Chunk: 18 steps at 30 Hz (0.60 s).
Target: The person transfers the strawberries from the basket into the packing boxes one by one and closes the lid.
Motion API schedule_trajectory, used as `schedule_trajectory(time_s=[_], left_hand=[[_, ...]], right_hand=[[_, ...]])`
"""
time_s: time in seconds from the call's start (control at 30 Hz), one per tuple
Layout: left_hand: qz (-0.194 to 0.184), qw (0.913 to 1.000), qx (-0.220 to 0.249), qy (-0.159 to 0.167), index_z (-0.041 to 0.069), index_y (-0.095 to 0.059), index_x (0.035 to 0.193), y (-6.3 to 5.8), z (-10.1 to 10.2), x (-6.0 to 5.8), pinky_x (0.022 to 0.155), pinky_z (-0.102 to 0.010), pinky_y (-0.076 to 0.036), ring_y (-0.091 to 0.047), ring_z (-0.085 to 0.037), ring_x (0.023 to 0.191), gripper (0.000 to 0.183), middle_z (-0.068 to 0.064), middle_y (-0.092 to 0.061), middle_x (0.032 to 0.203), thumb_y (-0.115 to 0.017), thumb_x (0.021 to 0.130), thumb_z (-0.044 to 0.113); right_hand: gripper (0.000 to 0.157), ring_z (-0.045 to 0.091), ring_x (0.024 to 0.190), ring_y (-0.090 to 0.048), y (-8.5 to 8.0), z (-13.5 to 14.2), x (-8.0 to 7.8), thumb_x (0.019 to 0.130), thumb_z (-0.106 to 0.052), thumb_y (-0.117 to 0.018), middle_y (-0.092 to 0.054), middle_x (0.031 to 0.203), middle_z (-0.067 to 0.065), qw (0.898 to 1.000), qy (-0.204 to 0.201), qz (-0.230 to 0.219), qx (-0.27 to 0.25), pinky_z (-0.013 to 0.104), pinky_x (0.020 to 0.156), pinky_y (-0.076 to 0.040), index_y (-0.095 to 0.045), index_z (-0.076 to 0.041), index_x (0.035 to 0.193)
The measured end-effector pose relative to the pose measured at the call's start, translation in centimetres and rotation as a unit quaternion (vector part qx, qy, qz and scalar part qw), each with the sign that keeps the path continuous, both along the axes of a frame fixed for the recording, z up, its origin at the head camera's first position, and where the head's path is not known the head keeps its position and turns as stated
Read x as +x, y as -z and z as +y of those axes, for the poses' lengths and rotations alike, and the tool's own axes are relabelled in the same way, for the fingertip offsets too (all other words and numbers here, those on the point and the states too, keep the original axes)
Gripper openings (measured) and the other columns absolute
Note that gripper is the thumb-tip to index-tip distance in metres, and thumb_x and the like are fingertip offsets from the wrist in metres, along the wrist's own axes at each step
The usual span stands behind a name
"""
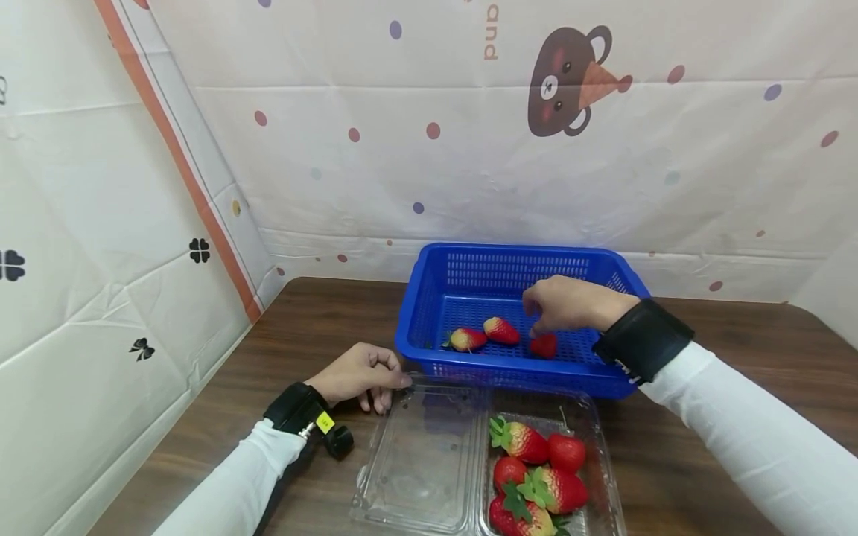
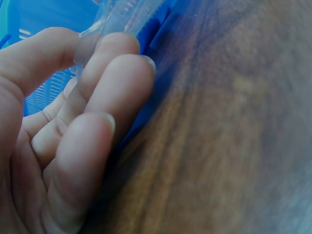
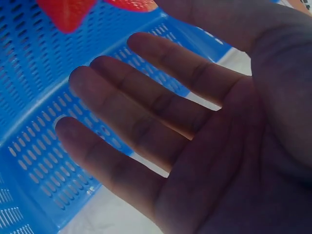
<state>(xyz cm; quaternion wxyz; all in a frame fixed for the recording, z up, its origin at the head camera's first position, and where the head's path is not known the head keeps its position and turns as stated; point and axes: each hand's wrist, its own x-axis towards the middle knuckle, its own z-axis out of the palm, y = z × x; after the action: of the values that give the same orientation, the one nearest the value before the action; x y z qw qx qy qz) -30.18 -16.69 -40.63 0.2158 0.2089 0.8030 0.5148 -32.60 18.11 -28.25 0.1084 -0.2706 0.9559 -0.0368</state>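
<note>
My left hand (image 1: 365,378) pinches the far left corner of the lid of a clear plastic clamshell box (image 1: 429,454); in the left wrist view thumb and forefinger meet on its clear edge (image 2: 122,17). My right hand (image 1: 579,304) reaches into a blue plastic basket (image 1: 418,313), its fingers extended and holding nothing in the right wrist view. Just below its fingertips lies a red strawberry (image 1: 544,345). Two more strawberries, one upright-tipped (image 1: 501,330) and one with leaves (image 1: 467,339), lie to the left on the basket floor. Several strawberries (image 1: 563,487) fill the box's right half.
The brown wooden table (image 1: 308,313) carries both basket and box. The box lies opened flat against the basket's near side. A printed cloth (image 1: 335,186) hangs behind the table and along its left.
</note>
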Motion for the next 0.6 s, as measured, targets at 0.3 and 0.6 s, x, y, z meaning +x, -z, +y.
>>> schedule_trajectory(time_s=[0.3,0.6], left_hand=[[-0.004,1.0000,0.005,0.004,0.007,-0.064,0.086,-0.1,0.0,0.1,0.040,-0.022,-0.049,-0.061,-0.020,0.049,0.031,-0.009,-0.066,0.061,-0.072,0.086,0.037],[-0.002,1.0000,0.001,0.001,0.007,-0.064,0.086,-0.1,0.0,0.0,0.039,-0.022,-0.049,-0.061,-0.021,0.049,0.032,-0.009,-0.066,0.060,-0.072,0.085,0.037]], right_hand=[[0.030,0.017,0.075,-0.057,1.2,0.1,-0.4,0.082,-0.020,-0.076,-0.066,0.091,0.005,0.999,0.002,-0.049,0.017,0.040,0.073,-0.056,-0.066,-0.004,0.106],[0.025,0.016,0.077,-0.059,1.8,0.2,-1.0,0.081,-0.019,-0.077,-0.067,0.091,0.004,0.997,-0.003,-0.074,0.027,0.041,0.075,-0.057,-0.067,-0.009,0.102]])
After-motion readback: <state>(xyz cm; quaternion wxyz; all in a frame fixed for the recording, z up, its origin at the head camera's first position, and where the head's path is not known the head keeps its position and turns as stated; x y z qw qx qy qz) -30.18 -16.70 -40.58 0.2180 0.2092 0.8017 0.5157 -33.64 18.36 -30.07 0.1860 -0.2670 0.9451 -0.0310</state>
